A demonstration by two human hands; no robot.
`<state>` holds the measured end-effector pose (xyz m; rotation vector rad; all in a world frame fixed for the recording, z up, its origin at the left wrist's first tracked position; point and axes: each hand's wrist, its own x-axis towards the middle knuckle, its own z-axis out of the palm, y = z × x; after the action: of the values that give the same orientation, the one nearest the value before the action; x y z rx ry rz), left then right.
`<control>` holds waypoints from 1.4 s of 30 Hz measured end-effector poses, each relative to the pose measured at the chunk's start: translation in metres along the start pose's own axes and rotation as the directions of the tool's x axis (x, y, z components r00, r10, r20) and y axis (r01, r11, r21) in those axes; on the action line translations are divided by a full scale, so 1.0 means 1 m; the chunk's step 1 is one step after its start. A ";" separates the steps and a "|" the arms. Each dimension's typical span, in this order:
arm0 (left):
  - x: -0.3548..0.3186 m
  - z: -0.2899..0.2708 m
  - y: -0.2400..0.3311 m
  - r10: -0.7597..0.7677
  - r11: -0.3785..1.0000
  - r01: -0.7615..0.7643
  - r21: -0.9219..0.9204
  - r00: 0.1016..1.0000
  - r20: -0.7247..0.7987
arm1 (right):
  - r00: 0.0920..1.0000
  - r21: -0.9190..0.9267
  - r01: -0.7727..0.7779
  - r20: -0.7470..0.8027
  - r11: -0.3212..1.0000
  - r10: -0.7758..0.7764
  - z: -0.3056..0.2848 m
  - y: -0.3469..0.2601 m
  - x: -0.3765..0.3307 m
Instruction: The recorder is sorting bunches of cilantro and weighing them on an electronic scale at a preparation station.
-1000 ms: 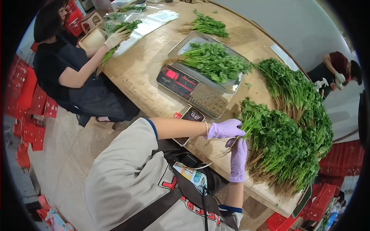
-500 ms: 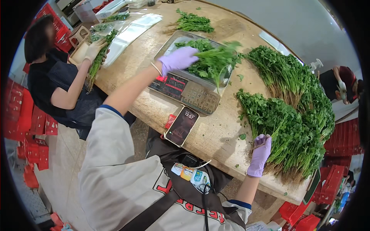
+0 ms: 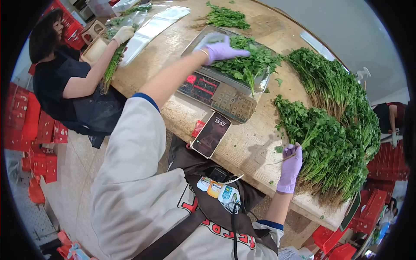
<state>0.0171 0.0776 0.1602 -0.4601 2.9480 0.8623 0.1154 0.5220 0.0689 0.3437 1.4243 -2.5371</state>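
A digital scale (image 3: 216, 93) stands on the table, and a heap of coriander (image 3: 247, 65) lies in its metal tray. My left hand (image 3: 225, 50), in a purple glove, reaches over the tray with its fingers stretched out and nothing held. In front of the large coriander pile (image 3: 333, 151) on the right, my right hand (image 3: 291, 167), also gloved in purple, is closed on a small coriander sprig (image 3: 309, 138). The sprig's leaves point up and away, and its thin stem ends stick out to the left of my fingers.
A phone (image 3: 211, 134) lies by the near table edge, below the scale. Another coriander bunch (image 3: 226, 16) lies at the back, near clear plastic bags (image 3: 156, 30). On the left a person (image 3: 71, 82) holds coriander. Red crates (image 3: 41, 125) stand around the table.
My left hand has let the coriander bunch down onto the scale tray and opened its fingers. The right hand still holds its sprig. The whole view has shifted slightly.
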 end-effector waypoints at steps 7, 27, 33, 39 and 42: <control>-0.035 0.037 0.050 0.107 0.954 -0.097 0.284 0.994 -0.021 | 0.994 0.036 -0.025 0.105 0.999 0.021 0.018 0.006 -0.008; -0.148 0.110 0.107 0.509 0.785 -0.404 -0.469 0.853 0.119 | 0.754 -0.619 -0.302 0.309 -0.725 -0.579 -0.073 0.029 0.029; -0.158 0.262 0.185 0.229 0.131 0.672 -0.729 0.695 0.682 | 0.879 -0.914 0.088 0.258 -0.397 -0.400 -0.004 0.011 -0.021; -0.127 0.291 0.179 0.292 -0.042 0.773 -0.633 0.616 0.732 | 0.733 -0.997 0.005 -0.047 0.074 -0.679 -0.042 -0.029 -0.033; -0.147 0.253 0.202 0.583 -0.027 0.626 -0.780 0.643 0.496 | 0.547 -0.923 -0.364 -0.105 -0.123 -0.830 -0.097 -0.028 -0.023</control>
<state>0.0864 0.4142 0.0684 0.0104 0.8398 2.3674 0.1390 0.6213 0.0494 0.8916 3.5468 -0.2744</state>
